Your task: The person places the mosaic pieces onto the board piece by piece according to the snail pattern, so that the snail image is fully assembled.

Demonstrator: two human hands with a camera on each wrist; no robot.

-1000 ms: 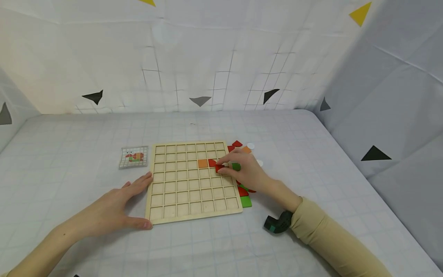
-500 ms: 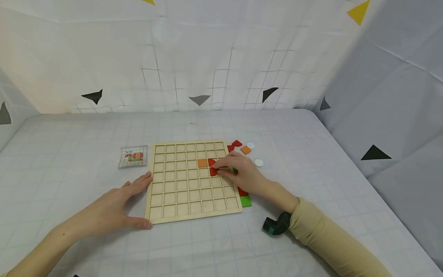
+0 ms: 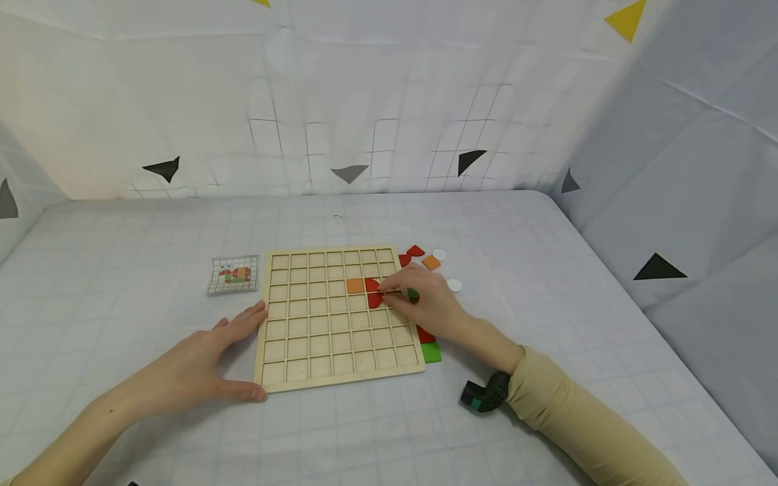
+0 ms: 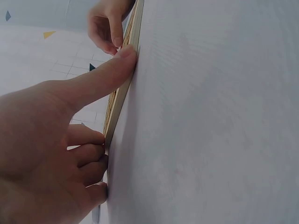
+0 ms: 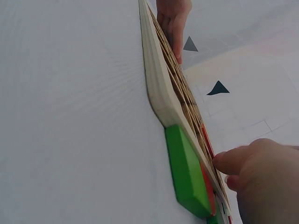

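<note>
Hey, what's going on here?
A person is working on a wooden grid board. Their left hand rests against its left edge; their right hand has its fingertips at two red pieces, though whether it grips one isn't clear. An orange square sits beside the farther red piece. Loose pieces lie along the right side; a picture card lies to the left.

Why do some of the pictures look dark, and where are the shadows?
Head view: brightest, with soft shadow under the left hand; left wrist view: dim and hazy, with faint shadow along the board; right wrist view: greyish and dim too, the right hand looking slightly soft. I can't tell why.
</note>
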